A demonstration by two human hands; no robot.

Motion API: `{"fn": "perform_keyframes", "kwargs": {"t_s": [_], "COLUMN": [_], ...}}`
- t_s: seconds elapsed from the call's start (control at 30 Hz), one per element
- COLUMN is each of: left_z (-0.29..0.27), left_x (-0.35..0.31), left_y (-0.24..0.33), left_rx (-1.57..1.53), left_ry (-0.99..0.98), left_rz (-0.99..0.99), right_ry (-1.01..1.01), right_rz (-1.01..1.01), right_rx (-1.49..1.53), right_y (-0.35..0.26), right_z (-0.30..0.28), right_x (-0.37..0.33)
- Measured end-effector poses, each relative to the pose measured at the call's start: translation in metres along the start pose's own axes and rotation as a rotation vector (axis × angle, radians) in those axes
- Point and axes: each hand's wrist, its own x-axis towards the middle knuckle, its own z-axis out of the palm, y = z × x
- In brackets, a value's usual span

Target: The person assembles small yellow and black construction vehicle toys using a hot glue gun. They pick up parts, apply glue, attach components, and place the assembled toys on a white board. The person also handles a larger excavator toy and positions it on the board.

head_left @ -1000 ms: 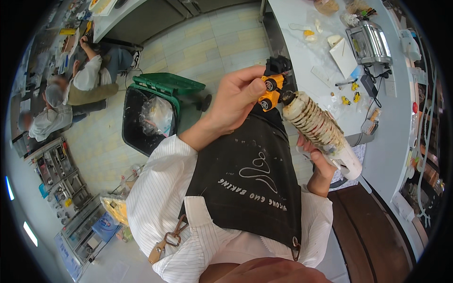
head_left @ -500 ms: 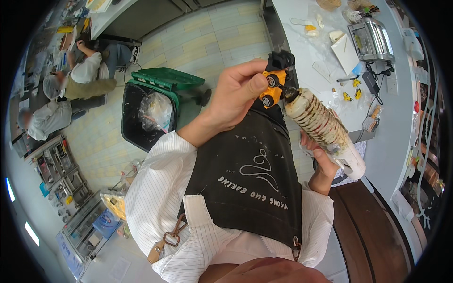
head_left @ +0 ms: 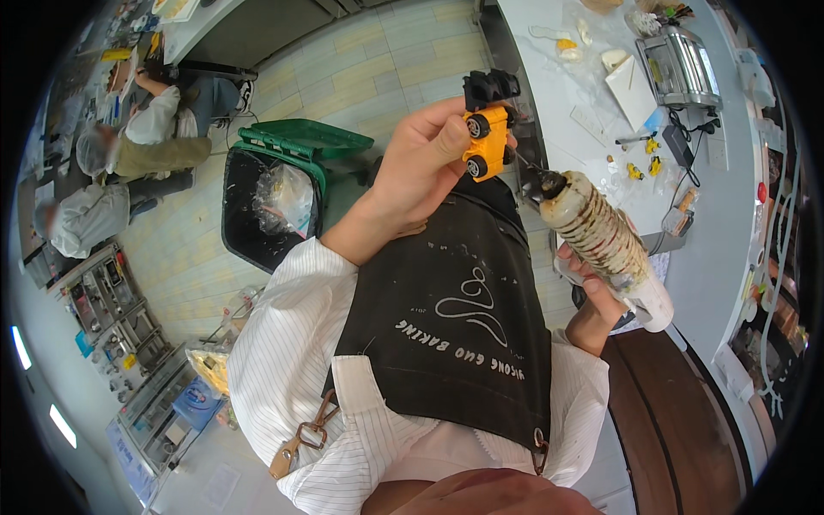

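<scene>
Though boxy, round-wheeled yellow toy car (head_left: 487, 144) in left hand (head_left: 414, 167) near ridged cylinder (head_left: 599, 236).

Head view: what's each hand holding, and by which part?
Left hand: yellow toy vehicle, by the body, beside the wheels. Right hand: white tool, away from its dark tip, partly hidden.

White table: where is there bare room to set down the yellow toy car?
In this view, the white table looks mostly bare between its left edge and the small yellow pieces, just past the stained white tool. Crowded: around the silver machine, white sheet and black adapter.
</scene>
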Motion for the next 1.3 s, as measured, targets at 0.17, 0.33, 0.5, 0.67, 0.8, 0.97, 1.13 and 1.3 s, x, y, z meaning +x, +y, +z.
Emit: {"fn": "perform_keyframes", "kwargs": {"t_s": [0.17, 0.33, 0.5, 0.67, 0.8, 0.97, 1.13, 1.3], "left_z": [0.001, 0.003, 0.007, 0.009, 0.009, 0.009, 0.009, 0.012], "left_x": [0.001, 0.000, -0.001, -0.001, -0.001, 0.001, -0.001, 0.003], "left_y": [-0.001, -0.004, -0.003, -0.003, -0.003, -0.004, -0.005, -0.008], "left_rx": [-0.036, -0.028, -0.006, 0.021, 0.042, 0.050, 0.090, 0.100], "left_ry": [-0.006, 0.006, 0.024, 0.007, -0.015, -0.029, -0.018, -0.032], "left_rz": [-0.002, 0.002, 0.014, 0.030, 0.041, 0.081, 0.070, 0.161], "right_ry": [-0.047, 0.025, 0.054, 0.014, 0.029, 0.089, 0.116, 0.058], "right_rz": [0.172, 0.038, 0.093, 0.092, 0.071, 0.113, 0.145, 0.127], "right_rx": [0.236, -0.020, 0.014, -0.139, -0.169, -0.095, -0.139, -0.255], "right_y": [-0.011, 0.001, -0.003, 0.001, 0.008, 0.001, 0.000, 0.002], "right_z": [0.010, 0.006, 0.013, 0.005, -0.003, 0.001, -0.001, -0.012], "right_x": [0.004, -0.003, 0.000, -0.002, -0.008, -0.008, -0.011, -0.013]}}
